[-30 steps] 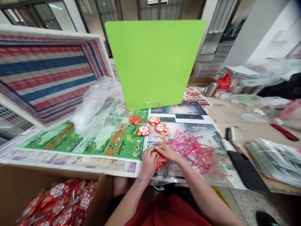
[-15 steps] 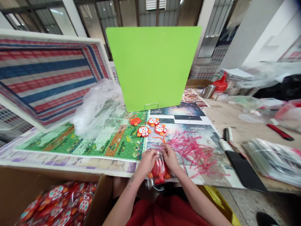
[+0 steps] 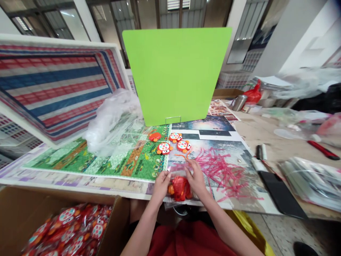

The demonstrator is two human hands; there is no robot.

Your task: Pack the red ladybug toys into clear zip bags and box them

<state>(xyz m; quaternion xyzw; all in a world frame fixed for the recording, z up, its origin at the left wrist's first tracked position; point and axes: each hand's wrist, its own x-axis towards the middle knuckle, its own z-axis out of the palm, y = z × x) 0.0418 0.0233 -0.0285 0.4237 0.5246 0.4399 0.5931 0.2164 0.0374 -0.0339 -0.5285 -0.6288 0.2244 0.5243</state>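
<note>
Red toy (image 3: 180,188) between the hands (image 3: 161,187) (image 3: 196,179)

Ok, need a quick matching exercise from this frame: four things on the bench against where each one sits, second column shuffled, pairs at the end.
Things
1. red toy
2. pink strands
3. green panel
4. red utility knife

Places
A. upright on a wire stand
B. on the tabletop at far right
C. between the left hand and right hand
D. scattered over the printed sheet, right of the hands

Pairs: 1-C, 2-D, 3-A, 4-B
</note>
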